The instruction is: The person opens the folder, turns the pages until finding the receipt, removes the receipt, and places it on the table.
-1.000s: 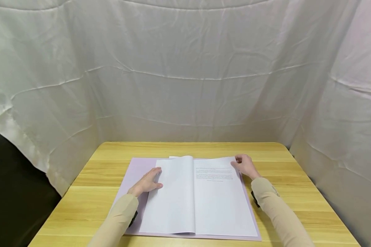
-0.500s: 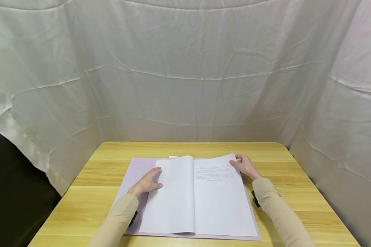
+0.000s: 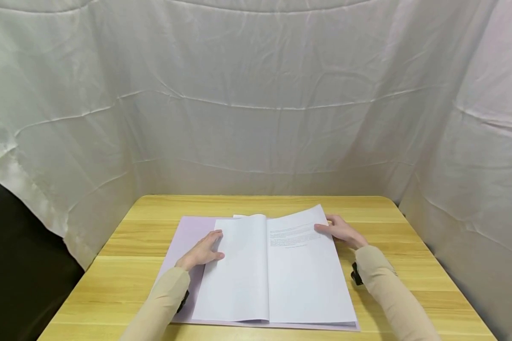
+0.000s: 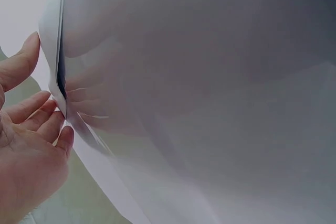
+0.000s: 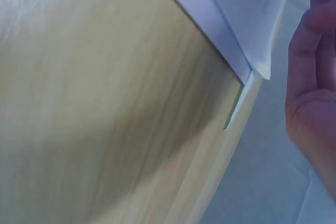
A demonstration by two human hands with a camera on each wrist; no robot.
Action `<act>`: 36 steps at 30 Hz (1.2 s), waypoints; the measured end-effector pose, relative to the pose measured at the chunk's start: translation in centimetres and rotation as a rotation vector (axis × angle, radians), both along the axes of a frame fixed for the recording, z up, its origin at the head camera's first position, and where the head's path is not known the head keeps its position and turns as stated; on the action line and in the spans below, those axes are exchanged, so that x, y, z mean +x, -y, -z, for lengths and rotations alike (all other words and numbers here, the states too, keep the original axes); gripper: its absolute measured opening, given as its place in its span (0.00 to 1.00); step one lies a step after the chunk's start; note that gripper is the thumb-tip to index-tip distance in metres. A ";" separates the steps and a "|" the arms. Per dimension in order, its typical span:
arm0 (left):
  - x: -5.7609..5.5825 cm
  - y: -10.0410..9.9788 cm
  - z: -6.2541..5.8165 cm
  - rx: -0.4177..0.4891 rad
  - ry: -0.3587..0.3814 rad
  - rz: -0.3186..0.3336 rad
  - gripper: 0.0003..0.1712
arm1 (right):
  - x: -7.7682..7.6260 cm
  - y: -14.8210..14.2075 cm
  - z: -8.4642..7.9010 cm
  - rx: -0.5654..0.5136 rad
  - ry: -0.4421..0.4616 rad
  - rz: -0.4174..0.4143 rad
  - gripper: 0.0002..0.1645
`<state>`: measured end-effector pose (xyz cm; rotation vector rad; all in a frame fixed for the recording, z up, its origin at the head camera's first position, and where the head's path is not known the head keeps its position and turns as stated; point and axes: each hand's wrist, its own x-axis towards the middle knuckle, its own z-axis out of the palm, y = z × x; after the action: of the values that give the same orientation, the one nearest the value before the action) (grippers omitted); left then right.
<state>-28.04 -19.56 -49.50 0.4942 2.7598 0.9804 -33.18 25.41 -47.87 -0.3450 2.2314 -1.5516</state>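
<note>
A booklet of white pages (image 3: 239, 279) lies spread in the head view on an open lilac folder (image 3: 193, 229). At the left page's outer edge, my left hand (image 3: 201, 252) rests with thumb and fingers spread; in the left wrist view its fingertips are right at the sheets' edge. My right hand (image 3: 342, 231) pinches the upper right edge of the right page (image 3: 309, 284), thumb on top and fingers behind. That page's top corner is raised, and a few lines of print run across its upper part. In the right wrist view, the right hand (image 5: 312, 77) is partly cut off by the frame.
Both folder and booklet are on a light wooden table (image 3: 123, 272). Pale grey curtains (image 3: 256, 118) hang behind and at both sides. A dark area (image 3: 21, 265) shows beyond the curtain at left. A black wrist device (image 3: 356, 273) is on the right wrist.
The right page's top corner has risen and tilted further left. My right hand has shifted its hold slightly down the page's edge. My left hand has stayed in place.
</note>
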 end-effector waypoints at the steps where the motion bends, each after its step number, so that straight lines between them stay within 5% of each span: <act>1: 0.1 0.0 -0.1 0.001 0.001 0.003 0.40 | 0.0 -0.1 -0.1 -0.018 0.016 -0.020 0.32; 11: -0.1 0.6 0.5 0.044 -0.063 0.070 0.40 | 0.9 -0.3 -0.6 -0.146 0.118 -0.109 0.33; 18: 0.0 0.2 0.0 0.037 -0.004 0.031 0.43 | 1.7 0.1 -1.2 -0.199 0.197 -0.090 0.38; 28: 0.3 0.2 -0.7 0.102 0.002 0.069 0.44 | 3.0 0.5 -2.2 -0.337 0.233 -0.188 0.36; 36: 0.5 -0.4 -1.3 0.141 -0.014 0.065 0.45 | 3.7 1.5 -2.9 -0.373 0.242 -0.218 0.47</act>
<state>-27.53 -19.12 -48.22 0.6097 2.6806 1.1660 -29.53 23.93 -44.99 -0.4618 1.6612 -1.7778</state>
